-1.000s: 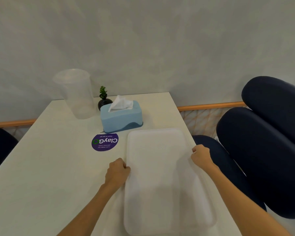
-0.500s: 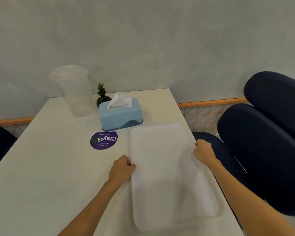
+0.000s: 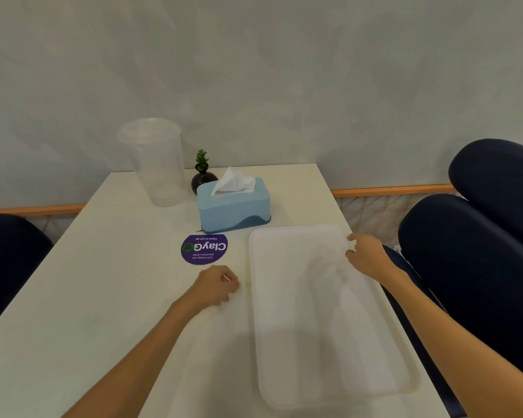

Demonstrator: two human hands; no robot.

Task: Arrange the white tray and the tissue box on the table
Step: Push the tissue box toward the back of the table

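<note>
The white tray (image 3: 323, 327) lies flat on the right half of the white table (image 3: 103, 297), its long side running away from me. My right hand (image 3: 364, 253) rests on the tray's right rim near the far corner, thumb and fingertips on the edge. My left hand (image 3: 216, 286) lies on the table just left of the tray, fingers curled, a small gap from the rim, holding nothing. The light blue tissue box (image 3: 233, 208), with a white tissue sticking out, stands just beyond the tray's far left corner.
A tall clear plastic container (image 3: 156, 164) and a small plant in a black vase (image 3: 204, 179) stand behind the tissue box by the wall. A round purple sticker (image 3: 204, 248) lies on the table. Dark blue chairs stand at the right (image 3: 471, 260) and left (image 3: 9, 257).
My left hand has let go of the tray's left rim and drawn a little to the left. The tray has shifted to the right, and my right hand has moved toward its far corner.
</note>
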